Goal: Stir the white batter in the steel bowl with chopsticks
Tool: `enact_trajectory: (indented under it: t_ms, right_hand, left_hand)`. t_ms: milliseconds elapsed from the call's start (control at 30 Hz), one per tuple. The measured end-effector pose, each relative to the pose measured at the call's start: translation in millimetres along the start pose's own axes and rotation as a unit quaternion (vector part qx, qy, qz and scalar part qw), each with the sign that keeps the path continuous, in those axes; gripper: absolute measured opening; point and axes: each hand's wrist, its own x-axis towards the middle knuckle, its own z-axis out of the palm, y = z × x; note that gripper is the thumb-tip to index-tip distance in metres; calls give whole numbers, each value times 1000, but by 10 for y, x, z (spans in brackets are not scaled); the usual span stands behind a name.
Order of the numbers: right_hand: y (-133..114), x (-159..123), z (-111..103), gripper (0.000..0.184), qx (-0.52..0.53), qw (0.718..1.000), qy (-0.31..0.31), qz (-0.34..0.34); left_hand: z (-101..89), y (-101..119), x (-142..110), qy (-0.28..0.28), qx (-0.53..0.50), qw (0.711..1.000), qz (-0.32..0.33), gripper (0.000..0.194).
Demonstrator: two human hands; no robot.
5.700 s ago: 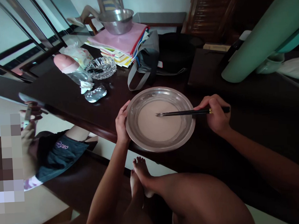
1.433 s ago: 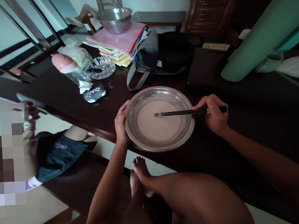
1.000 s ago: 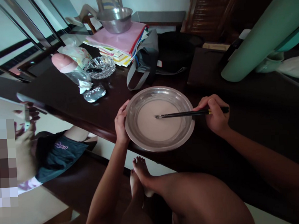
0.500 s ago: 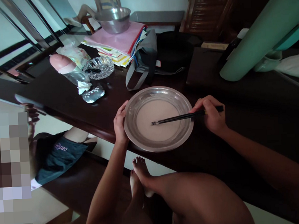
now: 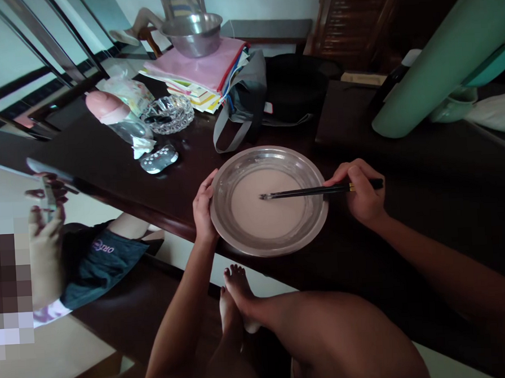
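we pinched the black chopsticks [image 5: 307, 192] in our right hand [image 5: 366, 191], their length pointing leftward into the bowl [image 5: 223, 207] on the desk [image 5: 107, 154]; our left hand [image 5: 204, 208] gripped the bowl's left rim.

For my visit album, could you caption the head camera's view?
Left hand holding a metal bowl of pale liquid, right hand holding black chopsticks that reach into it.

Dim light; pale bk wall [image 5: 263, 2], dk brn table [image 5: 85, 150], lt flr [image 5: 93, 204].
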Motion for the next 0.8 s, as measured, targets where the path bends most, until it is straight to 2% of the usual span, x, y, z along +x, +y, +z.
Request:
enact_trajectory:
  t_ms: [200, 400, 567, 700, 800]
  right_hand:
    - [-5, -3, 4, 31, -4, 1000, -22, 13]
    - [-2, 2, 8, 35, 26, 1000, 9, 0]
    - [-8, -3, 6, 31, 5, 1000, -20, 21]
    - [-10, -2, 2, 33, 23, 1000, 5, 3]
    - [-3, -6, 5, 33, 37, 999, -5, -5]
  left_hand:
    - [7, 8, -5, 0, -16, 1000, -1, 38]
    - [6, 9, -3, 3, -31, 999, -10, 42]
    - [6, 13, 3, 7, -27, 1000, -11, 41]
    - [0, 1, 7, 5, -26, 1000, -13, 39]
    - [5, 9, 5, 7, -32, 999, -15, 39]
